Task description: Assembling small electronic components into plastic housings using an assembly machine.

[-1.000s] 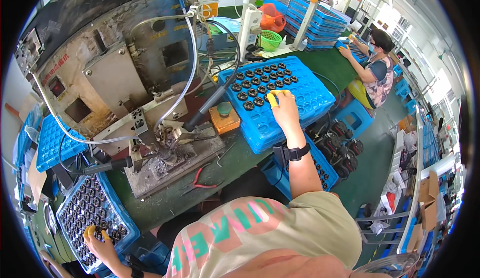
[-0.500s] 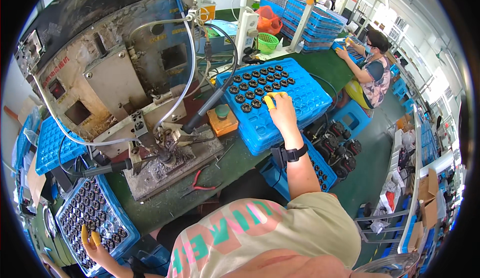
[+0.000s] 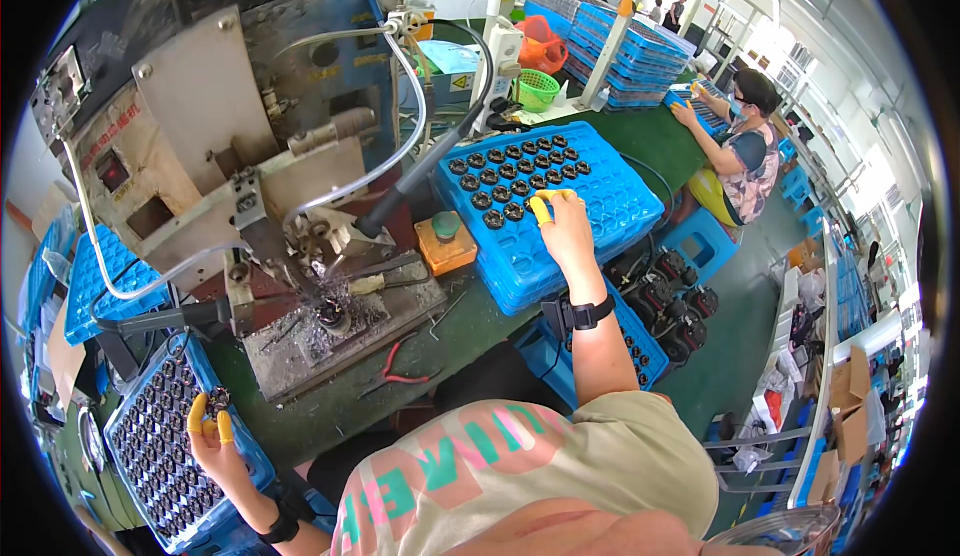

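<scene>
The left hand (image 3: 215, 451) pinches a dark part (image 3: 218, 396). The right hand (image 3: 568, 236) is at a blue tray (image 3: 615, 211); its grip I cannot tell.

My right forearm (image 3: 604, 358) reached forward and away from my torso, a black band circling its wrist (image 3: 592, 312). My right hand (image 3: 570, 236) was palm down, its yellow-covered fingertips (image 3: 541, 210) bent low and close together. At far left, my left forearm (image 3: 252, 504) angled outward; my left hand (image 3: 212, 448) pointed forward, yellow-covered thumb (image 3: 225, 426) and fingers (image 3: 197, 416) curled into a pinch.
</scene>
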Demonstrator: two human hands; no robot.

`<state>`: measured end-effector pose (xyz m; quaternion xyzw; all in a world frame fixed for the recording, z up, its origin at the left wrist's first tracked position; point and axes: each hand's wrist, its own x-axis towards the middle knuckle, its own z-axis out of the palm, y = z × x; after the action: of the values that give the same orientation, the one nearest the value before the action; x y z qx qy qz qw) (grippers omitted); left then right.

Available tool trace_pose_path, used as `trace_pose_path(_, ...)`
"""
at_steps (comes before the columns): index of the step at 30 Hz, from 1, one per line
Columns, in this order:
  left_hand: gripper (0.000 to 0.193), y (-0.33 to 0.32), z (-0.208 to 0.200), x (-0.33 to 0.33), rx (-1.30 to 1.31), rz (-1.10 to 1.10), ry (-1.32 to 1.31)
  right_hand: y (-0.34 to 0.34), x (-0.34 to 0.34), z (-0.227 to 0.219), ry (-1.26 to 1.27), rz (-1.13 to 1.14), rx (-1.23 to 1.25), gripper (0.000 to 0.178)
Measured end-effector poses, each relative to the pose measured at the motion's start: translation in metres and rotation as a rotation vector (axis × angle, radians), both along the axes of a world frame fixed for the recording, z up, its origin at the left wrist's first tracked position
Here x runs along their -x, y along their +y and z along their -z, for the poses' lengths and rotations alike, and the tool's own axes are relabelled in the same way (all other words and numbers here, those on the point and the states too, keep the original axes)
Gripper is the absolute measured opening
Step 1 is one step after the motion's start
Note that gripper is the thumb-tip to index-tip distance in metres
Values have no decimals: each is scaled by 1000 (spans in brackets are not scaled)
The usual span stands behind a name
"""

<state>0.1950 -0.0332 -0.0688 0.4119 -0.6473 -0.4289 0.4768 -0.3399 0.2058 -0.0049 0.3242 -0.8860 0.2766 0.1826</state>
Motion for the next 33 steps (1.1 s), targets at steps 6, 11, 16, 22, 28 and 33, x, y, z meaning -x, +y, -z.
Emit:
trace_pose_path(6,42,8,-6,15,28,-145,50,3,8,12,78,-18,34,22)
trace_pose_path(11,38,22,-11,10,16,-187,-61,-9,-15,-8,294,-139,229,15)
trace_pose_path(16,45,19,-15,24,32,-142,25,-39,-109,-16,-30,-576,408,21)
trace_pose_path(22,41,25,-23,26,52,-128,3,-100,-171,3,-358,-974,337,48)
trace_pose_path(28,45,23,-21,25,10,-120,50,-121,-192,5,-283,-1024,312,50)
trace_pose_path(33,43,26,-28,24,30,-121,-43,-127,-195,9,-405,-955,321,48)
